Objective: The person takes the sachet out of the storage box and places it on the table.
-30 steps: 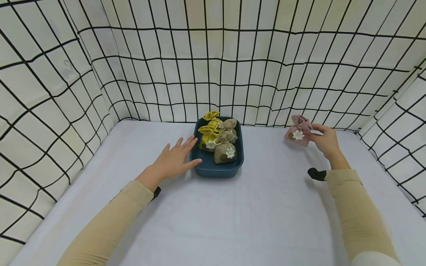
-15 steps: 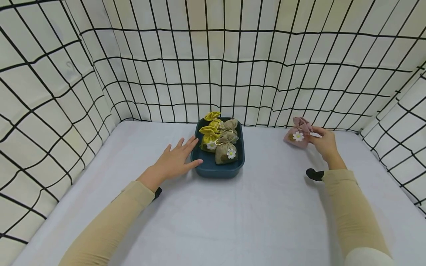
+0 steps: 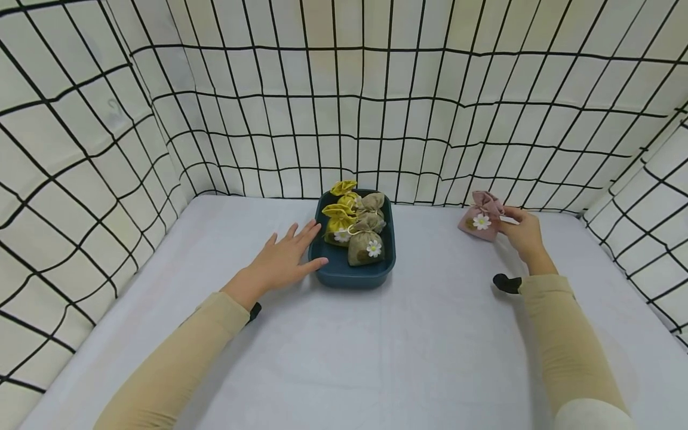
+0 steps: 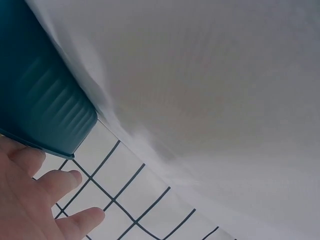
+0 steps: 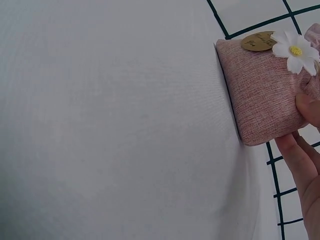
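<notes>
Dipped slightly since a second ago, the pink pouch (image 3: 482, 217) is right of the blue tray (image 3: 352, 277), pinched by the right hand (image 3: 525, 234); the left hand (image 3: 282, 257) lies spread at the tray's left rim. Lifting or lowering seems underway, calling for a steady pinch.

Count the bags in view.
5. In the tub: front yellow bag, rear yellow bag, front tan bag, rear tan bag. In the right hand: pink bag. Others could be hidden among those in the tub.
</notes>
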`<state>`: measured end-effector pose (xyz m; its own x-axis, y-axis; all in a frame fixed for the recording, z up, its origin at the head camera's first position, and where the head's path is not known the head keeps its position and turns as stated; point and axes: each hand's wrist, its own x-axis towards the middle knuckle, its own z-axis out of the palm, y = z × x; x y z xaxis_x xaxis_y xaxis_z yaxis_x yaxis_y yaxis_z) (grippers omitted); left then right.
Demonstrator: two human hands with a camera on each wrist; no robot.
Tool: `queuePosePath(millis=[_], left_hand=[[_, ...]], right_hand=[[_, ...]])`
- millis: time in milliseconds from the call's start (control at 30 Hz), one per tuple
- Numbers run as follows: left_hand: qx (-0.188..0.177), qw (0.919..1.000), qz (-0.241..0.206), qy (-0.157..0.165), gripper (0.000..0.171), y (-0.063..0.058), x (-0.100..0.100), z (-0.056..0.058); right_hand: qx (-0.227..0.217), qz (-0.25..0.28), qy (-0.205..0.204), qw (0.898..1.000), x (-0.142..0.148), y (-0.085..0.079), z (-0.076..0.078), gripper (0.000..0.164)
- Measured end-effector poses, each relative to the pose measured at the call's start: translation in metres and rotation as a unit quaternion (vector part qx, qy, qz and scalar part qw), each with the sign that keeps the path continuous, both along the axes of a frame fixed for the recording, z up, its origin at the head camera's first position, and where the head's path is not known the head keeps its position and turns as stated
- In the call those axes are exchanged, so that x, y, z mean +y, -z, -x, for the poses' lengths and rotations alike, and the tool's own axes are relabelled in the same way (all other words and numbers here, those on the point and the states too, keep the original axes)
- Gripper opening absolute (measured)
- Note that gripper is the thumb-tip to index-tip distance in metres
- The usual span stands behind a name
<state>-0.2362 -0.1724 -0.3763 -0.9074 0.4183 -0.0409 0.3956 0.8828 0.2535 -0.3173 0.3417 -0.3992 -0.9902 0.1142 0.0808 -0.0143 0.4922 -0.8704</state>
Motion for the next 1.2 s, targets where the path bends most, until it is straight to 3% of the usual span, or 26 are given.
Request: queuePosePath(millis=[567, 900, 1200], left_hand=[[-0.001, 1.0, 0.0, -0.002, 0.088, -0.002, 0.001, -0.001], [0.001, 1.0, 0.003, -0.002, 0.089, -0.001, 0.001, -0.001], [0.0, 1.0, 0.005, -0.002, 0.088, -0.002, 0.001, -0.002]], right_hand=[[-0.017, 0.046, 0.011, 0.999, -0.004, 0.001, -0.002, 0.054], [-0.034, 0.01, -0.011, 0.999, 0.0, -0.005, -0.006, 0.057], [-0.018, -0.005, -0.015, 1.0, 0.009, -0.013, -0.013, 0.051]])
